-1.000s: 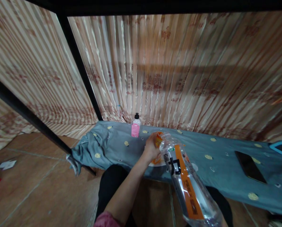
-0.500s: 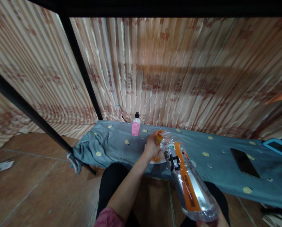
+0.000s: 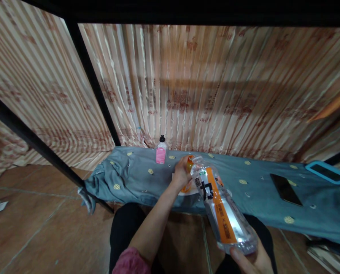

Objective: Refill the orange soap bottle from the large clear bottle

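My left hand (image 3: 181,172) is wrapped round a small orange, see-through container (image 3: 189,163), whose exact kind I cannot make out. In my right hand (image 3: 251,260) is the base end of a large clear plastic bottle (image 3: 220,207) with an orange and silver label. The bottle is tilted, its neck up and to the left, close against the orange container. Whether liquid passes between them does not show. Under my left hand, partly hidden, lies a flat white piece (image 3: 184,193) with orange on it.
A pink-labelled bottle with a black cap (image 3: 161,152) stands on the grey-blue patterned cloth (image 3: 138,175). Rightward lie a dark phone (image 3: 285,189) and a blue-framed object (image 3: 328,172). Black frame bars (image 3: 90,72) cross the left and top. A striped curtain (image 3: 187,87) hangs behind.
The large bottle's base has risen slightly, and more of my right hand shows under it. My left hand keeps its grip on the orange container. The view has shifted slightly.
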Demonstrator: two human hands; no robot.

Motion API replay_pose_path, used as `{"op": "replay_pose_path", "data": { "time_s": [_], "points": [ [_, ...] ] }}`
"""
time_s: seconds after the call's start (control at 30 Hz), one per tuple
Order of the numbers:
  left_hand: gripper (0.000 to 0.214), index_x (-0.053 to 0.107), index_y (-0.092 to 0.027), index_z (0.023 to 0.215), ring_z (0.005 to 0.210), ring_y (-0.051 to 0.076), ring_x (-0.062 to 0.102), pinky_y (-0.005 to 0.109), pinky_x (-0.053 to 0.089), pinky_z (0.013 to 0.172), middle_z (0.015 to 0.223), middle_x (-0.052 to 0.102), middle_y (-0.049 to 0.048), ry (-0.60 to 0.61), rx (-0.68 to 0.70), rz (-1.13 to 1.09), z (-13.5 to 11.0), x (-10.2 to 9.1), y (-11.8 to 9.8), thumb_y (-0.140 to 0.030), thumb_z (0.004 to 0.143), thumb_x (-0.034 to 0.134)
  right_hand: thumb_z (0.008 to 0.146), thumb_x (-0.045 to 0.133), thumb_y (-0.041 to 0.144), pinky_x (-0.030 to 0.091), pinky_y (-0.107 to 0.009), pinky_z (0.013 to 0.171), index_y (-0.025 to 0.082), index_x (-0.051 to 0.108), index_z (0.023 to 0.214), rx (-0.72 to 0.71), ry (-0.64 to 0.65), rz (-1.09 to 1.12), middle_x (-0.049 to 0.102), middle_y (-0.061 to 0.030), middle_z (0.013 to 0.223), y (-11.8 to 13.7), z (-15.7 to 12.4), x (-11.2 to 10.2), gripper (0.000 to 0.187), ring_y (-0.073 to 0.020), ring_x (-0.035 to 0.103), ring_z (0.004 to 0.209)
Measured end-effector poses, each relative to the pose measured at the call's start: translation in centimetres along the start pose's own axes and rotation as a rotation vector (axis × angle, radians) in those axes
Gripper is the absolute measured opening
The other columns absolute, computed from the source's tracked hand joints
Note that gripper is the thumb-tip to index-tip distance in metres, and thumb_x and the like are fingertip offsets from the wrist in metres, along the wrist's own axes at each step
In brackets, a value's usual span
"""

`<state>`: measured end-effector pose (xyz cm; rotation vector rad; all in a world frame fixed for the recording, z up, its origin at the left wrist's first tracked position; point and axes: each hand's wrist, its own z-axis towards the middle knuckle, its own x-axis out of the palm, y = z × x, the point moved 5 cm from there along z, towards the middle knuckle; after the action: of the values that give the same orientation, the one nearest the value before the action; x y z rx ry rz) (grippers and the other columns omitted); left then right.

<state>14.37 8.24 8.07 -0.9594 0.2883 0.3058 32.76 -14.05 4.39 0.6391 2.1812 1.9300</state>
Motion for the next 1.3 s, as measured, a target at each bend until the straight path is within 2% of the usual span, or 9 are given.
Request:
{"op": "replay_pose_path", "data": {
  "time_s": [0.13,0.27,0.4,0.53,0.87,1.3],
  "points": [
    [0.026,0.066,-0.018,0.106,0.105,0.025,0.065,0.039,0.052,0.095,0.109,0.070,0.0094,0.003,0.019,-0.008,0.0,0.0,0.0,-0.031,0.083,0.069,0.064,0.084,0.050,0.050,-0.040,0.092,0.025,0.057,0.127,-0.044,0.015,-0.056,0.072,-0.0084,0.118,0.0,0.3,-0.3,0.073,-0.0311,0.067,0.106],
    [0.027,0.065,-0.019,0.105,0.106,0.025,0.064,0.039,0.051,0.098,0.109,0.070,0.0086,0.021,0.019,-0.002,0.1,0.0,-0.1,-0.025,0.080,0.070,0.063,0.085,0.050,0.053,-0.041,0.089,0.023,0.059,0.125,-0.059,0.027,-0.059,0.073,-0.0098,0.115,0.1,0.5,-0.2,0.072,-0.0315,0.069,0.103],
    [0.025,0.064,-0.018,0.105,0.105,0.024,0.064,0.040,0.052,0.097,0.107,0.070,0.0087,0.016,0.007,0.006,0.2,0.0,-0.1,-0.023,0.081,0.069,0.064,0.085,0.050,0.050,-0.044,0.094,0.022,0.058,0.130,-0.070,-0.005,-0.045,0.073,-0.0106,0.114,0.6,0.3,-0.1,0.077,-0.0327,0.067,0.106],
    [0.028,0.064,-0.018,0.107,0.106,0.025,0.064,0.041,0.052,0.099,0.109,0.069,0.0090,-0.004,0.005,0.001,0.2,0.1,0.0,-0.025,0.080,0.071,0.059,0.087,0.048,0.048,-0.048,0.098,0.022,0.062,0.125,-0.044,0.046,-0.059,0.073,-0.0112,0.116,0.8,0.6,-0.1,0.075,-0.0356,0.066,0.111],
    [0.028,0.064,-0.018,0.105,0.106,0.024,0.065,0.040,0.052,0.098,0.109,0.069,0.0089,0.002,-0.013,-0.018,0.3,-0.1,-0.2,-0.022,0.079,0.073,0.062,0.085,0.050,0.047,-0.048,0.099,0.024,0.062,0.123,-0.070,0.016,-0.044,0.072,-0.0087,0.117,0.5,0.7,0.0,0.070,-0.0340,0.066,0.109],
    [0.025,0.065,-0.016,0.106,0.105,0.023,0.065,0.037,0.053,0.095,0.109,0.070,0.0087,-0.017,0.014,-0.058,0.2,-0.3,0.1,-0.021,0.082,0.069,0.060,0.085,0.052,0.055,-0.047,0.084,0.024,0.060,0.123,-0.074,0.064,-0.048,0.073,-0.0095,0.114,0.1,1.7,0.0,0.073,-0.0345,0.068,0.102]
  ]
}}
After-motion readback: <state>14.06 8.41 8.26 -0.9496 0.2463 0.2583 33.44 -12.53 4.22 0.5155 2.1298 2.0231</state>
